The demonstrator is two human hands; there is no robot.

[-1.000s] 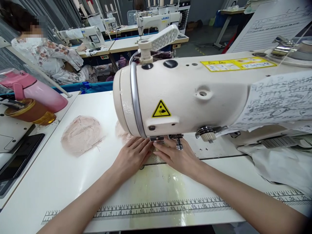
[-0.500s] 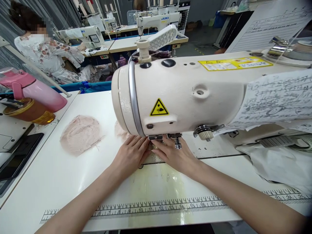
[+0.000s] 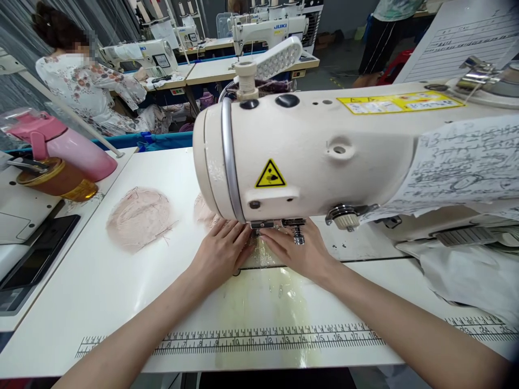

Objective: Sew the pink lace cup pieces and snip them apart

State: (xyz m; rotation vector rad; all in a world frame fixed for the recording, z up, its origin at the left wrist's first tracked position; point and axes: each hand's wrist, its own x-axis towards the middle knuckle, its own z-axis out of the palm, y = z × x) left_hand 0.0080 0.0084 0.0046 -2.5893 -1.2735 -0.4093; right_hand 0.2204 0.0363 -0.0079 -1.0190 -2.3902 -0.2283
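A white table (image 3: 162,302) runs beneath the sewing machine (image 3: 316,156), a ruler (image 3: 235,341) printed along its near edge. At left stand a pink bottle (image 3: 77,148) and a brown cup (image 3: 57,181); beyond sits a co-worker (image 3: 89,92) in floral clothes. A round cloth (image 3: 140,219) lies in the open; a second pink cloth (image 3: 205,212) pokes out behind the machine's head. Left hand (image 3: 223,246) and right hand (image 3: 304,248) lie palm down there, fingertips hidden, so I can't tell whether they pinch anything. Since a second ago, a standing person (image 3: 381,38) in dark trousers has appeared at the back; the round cloth hasn't moved.
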